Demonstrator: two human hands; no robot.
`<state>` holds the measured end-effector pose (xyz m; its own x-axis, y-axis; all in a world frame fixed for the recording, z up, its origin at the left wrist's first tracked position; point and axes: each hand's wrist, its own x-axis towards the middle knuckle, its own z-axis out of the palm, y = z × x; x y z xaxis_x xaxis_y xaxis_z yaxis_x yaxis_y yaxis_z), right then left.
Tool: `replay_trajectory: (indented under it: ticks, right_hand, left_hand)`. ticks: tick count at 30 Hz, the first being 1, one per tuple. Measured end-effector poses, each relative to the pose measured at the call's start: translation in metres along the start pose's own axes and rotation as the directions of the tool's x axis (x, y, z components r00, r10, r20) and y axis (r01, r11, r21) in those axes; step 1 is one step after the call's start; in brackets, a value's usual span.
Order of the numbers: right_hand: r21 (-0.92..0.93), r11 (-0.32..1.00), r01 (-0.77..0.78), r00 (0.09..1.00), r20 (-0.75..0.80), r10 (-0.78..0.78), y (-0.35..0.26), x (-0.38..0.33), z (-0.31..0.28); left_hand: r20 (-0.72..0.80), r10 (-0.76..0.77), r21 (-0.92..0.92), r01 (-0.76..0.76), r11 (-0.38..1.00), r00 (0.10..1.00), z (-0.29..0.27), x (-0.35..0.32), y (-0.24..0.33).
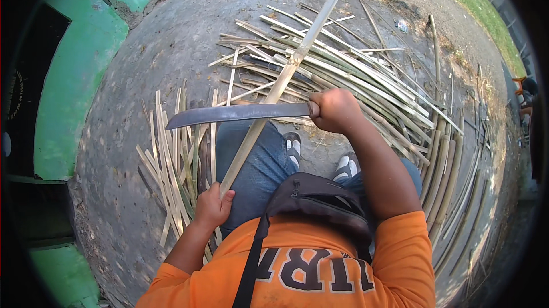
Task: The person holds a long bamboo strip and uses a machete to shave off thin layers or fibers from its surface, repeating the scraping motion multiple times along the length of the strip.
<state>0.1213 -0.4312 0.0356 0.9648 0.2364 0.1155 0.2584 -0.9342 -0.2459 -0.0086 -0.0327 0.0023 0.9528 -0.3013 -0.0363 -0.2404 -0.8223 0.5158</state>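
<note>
A long split bamboo strip (297, 59) slants from my lap up and away to the far right, with a rough, paler node partway along. My left hand (214, 206) is closed round its near end. In my right hand (336, 111) is the handle of a machete (240, 113), its dark curved blade pointing left. The blade lies across the strip in this view; whether the two touch I cannot tell. Beneath them are my jeans-covered legs (251, 150), and a black waist bag (314, 199) rests at my lap.
Split bamboo pieces (366, 76) lie in a large heap ahead and to the right. Another bundle of strips (166, 165) is beside my left leg. Whole bamboo poles (440, 176) stretch along the right. A green wall (74, 90) stands at the left.
</note>
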Motion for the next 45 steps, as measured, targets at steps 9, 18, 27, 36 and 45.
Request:
replay_trajectory:
  ticks: [9, 18, 27, 36, 45]
  right_hand:
    - [0.236, 0.914, -0.329, 0.933, -0.068, 0.353, 0.024, 0.003, -0.004]
    - [-0.034, 0.995, 0.099, 0.988, -0.119, -0.102, 0.008, -0.004, 0.005]
    - [0.184, 0.868, -0.461, 0.880, -0.030, 0.473, 0.039, 0.005, 0.006]
    - [0.028, 0.999, 0.041, 0.993, -0.114, -0.038, 0.002, -0.004, 0.007]
    - [0.252, 0.873, -0.417, 0.886, -0.101, 0.452, 0.053, 0.002, 0.021]
  left_hand:
    - [0.026, -0.022, 0.053, 0.021, 0.998, 0.999, -0.007, 0.001, 0.007]
    - [0.010, 0.005, -0.001, -0.005, 1.000, 1.000, -0.003, 0.002, 0.003]
    - [0.031, -0.019, 0.003, 0.019, 1.000, 0.999, -0.008, 0.009, 0.009]
    - [0.021, 0.015, -0.046, -0.014, 0.999, 1.000, -0.005, 0.009, 0.004]
    - [0.042, -0.017, -0.027, 0.019, 0.999, 0.999, -0.009, 0.012, 0.008]
